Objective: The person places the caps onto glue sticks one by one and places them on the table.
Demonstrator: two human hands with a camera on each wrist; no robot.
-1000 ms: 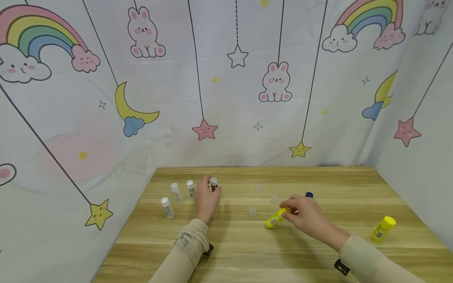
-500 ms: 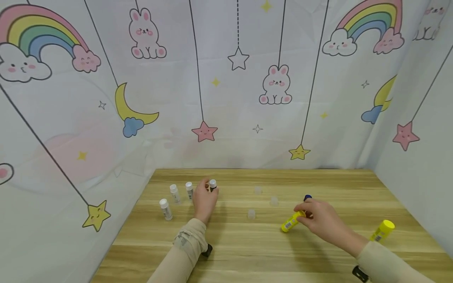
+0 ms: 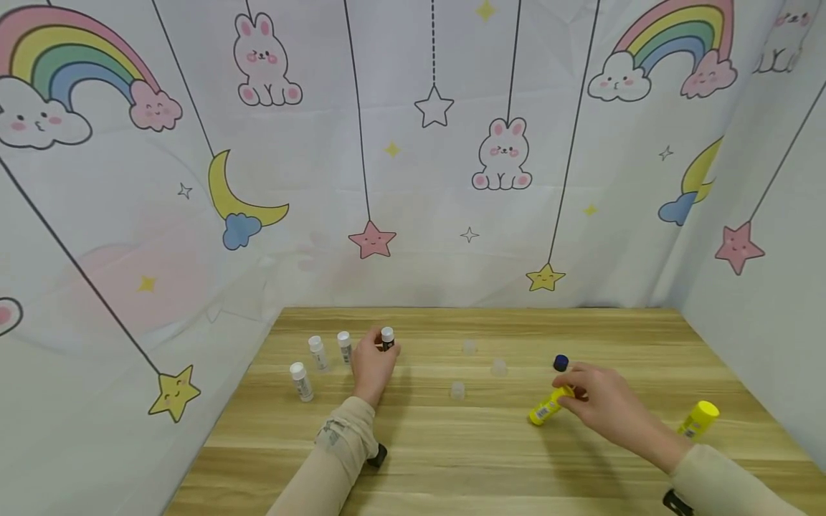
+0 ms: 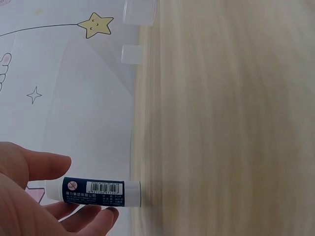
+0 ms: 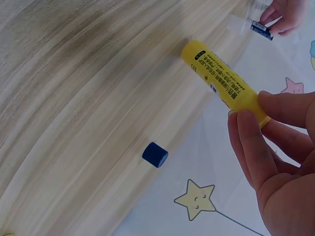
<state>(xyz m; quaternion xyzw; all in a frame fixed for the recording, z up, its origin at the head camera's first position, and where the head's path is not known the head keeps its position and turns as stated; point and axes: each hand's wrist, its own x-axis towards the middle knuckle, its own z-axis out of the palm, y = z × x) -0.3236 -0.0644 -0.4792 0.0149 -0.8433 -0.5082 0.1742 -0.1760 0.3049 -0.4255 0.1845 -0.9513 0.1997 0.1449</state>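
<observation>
The right hand [image 3: 609, 403] is hanging over the wooden table [image 3: 464, 459], its thumb and fingertips pinching the yellow tube [image 5: 224, 81]. The left hand [image 3: 376, 365] is holding the dark-blue-labelled tube [image 4: 93, 191] upright between thumb and curled fingers. This label is showing a barcode, a round prohibition mark and the characters 有限公司; the yellow tube is carrying black Chinese print. The yellow tube is slanting downward out of the grip, held by its upper end, while the blue cap [image 3: 561, 363] is lying just beyond.
</observation>
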